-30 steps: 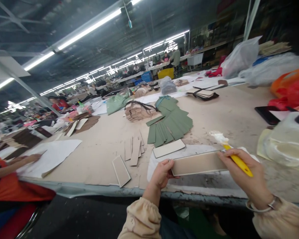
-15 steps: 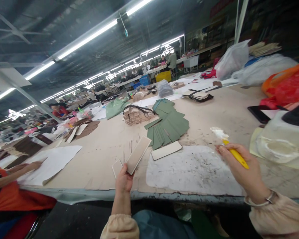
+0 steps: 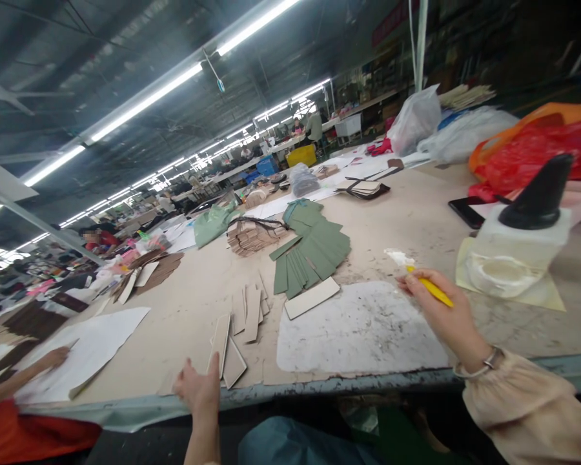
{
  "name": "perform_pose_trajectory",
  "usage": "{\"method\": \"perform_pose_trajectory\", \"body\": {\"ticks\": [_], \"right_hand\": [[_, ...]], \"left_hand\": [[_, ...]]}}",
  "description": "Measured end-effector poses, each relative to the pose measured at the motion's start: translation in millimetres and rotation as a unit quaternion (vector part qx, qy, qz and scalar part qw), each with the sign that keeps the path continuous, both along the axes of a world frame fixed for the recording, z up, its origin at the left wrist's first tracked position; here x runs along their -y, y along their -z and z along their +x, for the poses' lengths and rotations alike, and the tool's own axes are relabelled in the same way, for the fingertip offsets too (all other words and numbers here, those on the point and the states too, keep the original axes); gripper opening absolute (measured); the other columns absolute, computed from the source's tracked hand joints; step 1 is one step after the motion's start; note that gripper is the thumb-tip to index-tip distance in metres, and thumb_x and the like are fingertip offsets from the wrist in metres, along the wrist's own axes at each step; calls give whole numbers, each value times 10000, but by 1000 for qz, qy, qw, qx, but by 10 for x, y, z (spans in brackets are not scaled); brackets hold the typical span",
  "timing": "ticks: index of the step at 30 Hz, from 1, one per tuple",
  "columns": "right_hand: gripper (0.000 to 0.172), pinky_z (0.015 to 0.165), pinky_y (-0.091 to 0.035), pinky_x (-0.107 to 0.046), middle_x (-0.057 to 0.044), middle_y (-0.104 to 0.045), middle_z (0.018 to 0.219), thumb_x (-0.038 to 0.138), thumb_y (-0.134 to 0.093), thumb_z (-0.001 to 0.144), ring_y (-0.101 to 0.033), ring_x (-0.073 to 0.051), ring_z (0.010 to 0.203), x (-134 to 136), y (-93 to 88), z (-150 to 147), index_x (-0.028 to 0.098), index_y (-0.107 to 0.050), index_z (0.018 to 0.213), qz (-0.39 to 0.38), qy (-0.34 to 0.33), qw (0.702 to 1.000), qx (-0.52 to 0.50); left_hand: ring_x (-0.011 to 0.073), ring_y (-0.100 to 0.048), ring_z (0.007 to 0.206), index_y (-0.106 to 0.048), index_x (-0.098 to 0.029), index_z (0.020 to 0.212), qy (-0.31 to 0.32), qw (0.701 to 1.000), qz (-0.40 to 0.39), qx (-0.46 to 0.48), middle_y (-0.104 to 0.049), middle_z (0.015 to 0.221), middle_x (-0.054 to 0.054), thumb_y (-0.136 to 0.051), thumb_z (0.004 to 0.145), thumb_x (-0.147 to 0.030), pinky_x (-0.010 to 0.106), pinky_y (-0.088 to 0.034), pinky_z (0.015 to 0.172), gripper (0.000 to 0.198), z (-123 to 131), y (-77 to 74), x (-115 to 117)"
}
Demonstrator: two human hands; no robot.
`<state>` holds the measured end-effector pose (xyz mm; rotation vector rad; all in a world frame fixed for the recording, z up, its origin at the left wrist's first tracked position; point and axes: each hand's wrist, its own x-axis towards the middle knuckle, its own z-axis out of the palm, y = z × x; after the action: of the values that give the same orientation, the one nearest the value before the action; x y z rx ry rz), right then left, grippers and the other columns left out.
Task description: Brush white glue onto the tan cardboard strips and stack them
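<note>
My right hand (image 3: 443,311) is closed on a yellow-handled glue brush (image 3: 419,276) with white bristles, held over the stained white work sheet (image 3: 363,329). My left hand (image 3: 198,387) is at the table's front edge, its fingers on a tan rectangular strip (image 3: 221,343) that lies among several similar strips (image 3: 249,309). One more tan strip (image 3: 312,297) lies at the sheet's far left corner. Behind it is a fan of green pieces (image 3: 314,248).
A white glue container with a black cone cap (image 3: 523,242) stands at the right, near a black phone (image 3: 467,212) and red and orange bags (image 3: 527,152). Bundled tan pieces (image 3: 252,234) lie further back. Another person's arm (image 3: 24,374) rests on white paper at the left.
My left hand carried the tan strip off the work sheet to the left and set it down among the strips by the front edge. My right hand stayed with the brush.
</note>
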<state>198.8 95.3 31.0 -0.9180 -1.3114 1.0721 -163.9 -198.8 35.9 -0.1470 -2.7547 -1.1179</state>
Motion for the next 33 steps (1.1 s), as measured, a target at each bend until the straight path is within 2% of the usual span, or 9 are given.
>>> {"method": "perform_pose_trajectory", "body": {"ticks": [2, 5, 9, 13, 20, 25, 27, 30, 33], "right_hand": [[336, 739, -536, -324, -37, -668, 841, 475, -640, 745, -641, -155, 733, -5, -34, 2, 188, -608, 916, -35, -11, 999, -35], [369, 601, -515, -251, -23, -646, 729, 513, -617, 759, -597, -119, 618, -49, -49, 31, 190, -633, 937, -100, -31, 992, -67], [405, 444, -420, -189, 8, -550, 590, 586, -589, 748, -499, -85, 508, -140, -41, 93, 194, -626, 839, -190, -108, 953, -210], [446, 351, -301, -177, 43, -382, 487, 627, -559, 740, -353, -61, 410, -205, -107, 162, 183, -592, 724, -260, -146, 905, -302], [138, 370, -264, -153, 66, -299, 493, 294, -589, 731, -270, -44, 412, -255, -110, 230, 162, -590, 773, -299, -209, 859, -358], [115, 372, -252, -167, 59, -334, 496, 239, -613, 651, -294, -56, 430, -200, -114, 177, 186, -579, 747, -276, -165, 889, -326], [126, 369, -245, -166, 58, -353, 503, 232, -642, 628, -292, -50, 429, -171, -131, 151, 184, -582, 728, -272, -147, 900, -307], [140, 363, -244, -167, 54, -368, 494, 275, -671, 641, -303, -47, 426, -147, -128, 127, 175, -605, 713, -275, -139, 908, -284], [183, 356, -243, -171, 46, -384, 486, 343, -671, 667, -299, -46, 420, -148, -92, 110, 169, -622, 700, -266, -140, 912, -279]], "left_hand": [[332, -341, 1296, -461, -66, 1263, 141, 984, -102, -32, -449, 1314, 224, -522, 787, -454, 459, -259, 1092, 617, 130, 9, -247], [281, -367, 1292, -457, -77, 1281, 325, 935, -143, -15, -447, 1348, 191, -534, 787, -415, 386, -261, 1098, 603, 371, 112, -744], [300, -230, 1366, -372, -78, 1358, 373, 894, -247, -27, -305, 1459, 181, -525, 821, -392, 409, -206, 1113, 641, 605, 312, -1375], [305, -272, 1346, -353, -41, 1361, 397, 852, -340, -41, -343, 1434, 195, -508, 839, -341, 380, -210, 1104, 621, 630, 451, -1714], [286, -437, 1209, -460, -93, 1285, 433, 848, -301, -54, -497, 1271, 169, -605, 756, -365, 353, -303, 1033, 612, 487, 439, -1739], [221, -589, 869, -552, -126, 1176, 452, 879, -102, 113, -617, 960, 82, -632, 661, -295, 330, -456, 814, 548, 521, 386, -1676], [170, -580, 687, -582, -127, 1118, 456, 872, -47, 171, -620, 815, 39, -567, 704, -318, 291, -480, 668, 456, 592, 347, -1624], [130, -551, 605, -610, -118, 1030, 474, 857, 7, 203, -605, 777, 25, -526, 733, -356, 238, -466, 552, 390, 767, 294, -1507], [98, -519, 530, -615, -107, 977, 497, 813, 76, 295, -575, 738, 11, -560, 722, -347, 213, -439, 497, 354, 1005, 324, -1415]]}}
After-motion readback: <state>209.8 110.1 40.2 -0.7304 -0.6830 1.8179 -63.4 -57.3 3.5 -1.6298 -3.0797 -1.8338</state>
